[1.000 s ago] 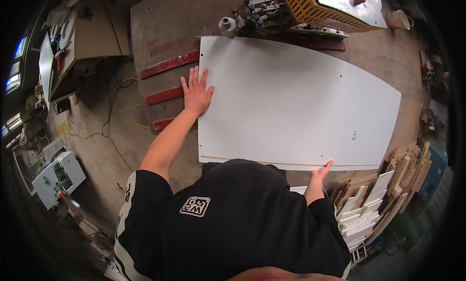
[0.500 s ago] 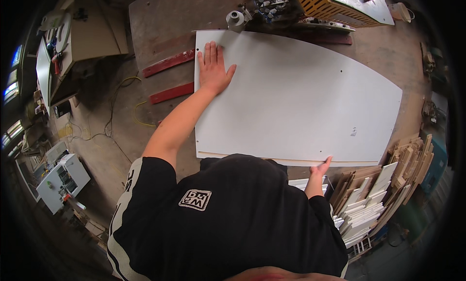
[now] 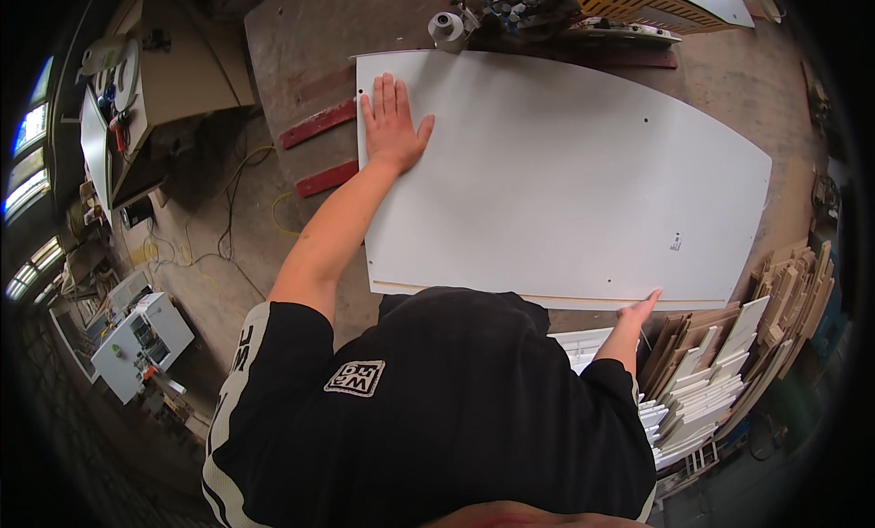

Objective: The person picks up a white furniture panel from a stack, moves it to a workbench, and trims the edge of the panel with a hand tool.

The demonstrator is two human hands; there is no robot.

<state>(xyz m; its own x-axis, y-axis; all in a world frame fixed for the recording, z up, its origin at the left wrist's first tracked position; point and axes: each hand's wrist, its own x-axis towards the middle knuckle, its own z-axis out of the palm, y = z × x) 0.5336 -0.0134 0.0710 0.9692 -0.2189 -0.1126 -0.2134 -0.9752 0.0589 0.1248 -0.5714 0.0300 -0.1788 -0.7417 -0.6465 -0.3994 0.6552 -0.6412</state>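
A large white panel point(image 3: 547, 173) with a curved far-right edge and several small dark holes lies flat in front of me. My left hand point(image 3: 394, 136) rests palm down near its left edge, fingers stretched out and thumb apart. At the near edge, toward the right, my right hand point(image 3: 638, 311) grips the panel; one digit shows along the top side, and the other fingers are mostly hidden. A thin pale strip or groove runs along that near edge. Two red bars point(image 3: 319, 123) stick out from beneath the panel's left side.
Beyond the far edge stands machinery with a grey cylinder point(image 3: 447, 29) and a yellow slotted guard point(image 3: 629, 7). Stacked offcuts point(image 3: 706, 373) lean at the lower right. Cables point(image 3: 228, 200) cross the floor at left, near a brown workbench point(image 3: 187, 72) and a white machine point(image 3: 146, 337).
The panel's left edge has shifted left, covering more of the red bars. My right hand has slid right along the near edge. My left hand stays flat on the panel. The view has shifted slightly.
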